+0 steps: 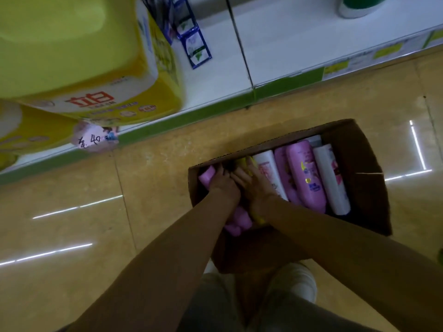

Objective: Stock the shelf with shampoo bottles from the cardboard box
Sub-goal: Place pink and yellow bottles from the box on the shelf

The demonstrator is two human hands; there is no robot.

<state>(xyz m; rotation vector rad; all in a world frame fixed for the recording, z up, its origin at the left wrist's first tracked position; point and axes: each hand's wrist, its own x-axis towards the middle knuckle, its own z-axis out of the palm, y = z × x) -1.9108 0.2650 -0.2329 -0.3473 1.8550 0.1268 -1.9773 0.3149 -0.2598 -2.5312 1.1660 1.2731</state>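
Observation:
An open cardboard box (359, 149) stands on the floor below the white shelf (287, 44). Several pink and white shampoo bottles lie in it; a big pink bottle (305, 173) and a white bottle (332, 180) lie on the right side. Both my hands are down in the left part of the box. My left hand (223, 185) grips a pink bottle (207, 177) whose end sticks out past my fingers. My right hand (251, 185) lies over a yellow bottle (249, 164), fingers spread on it; whether it holds the bottle is hidden.
Large yellow packs (84, 56) fill the shelf's left end, with a handwritten price tag (92, 140) below them. Blue sachet strips (191, 39) hang beside them, and a green-and-white bottle (357, 6) stands at the far right. My shoes (294, 281) are just behind the box on the tan tiles.

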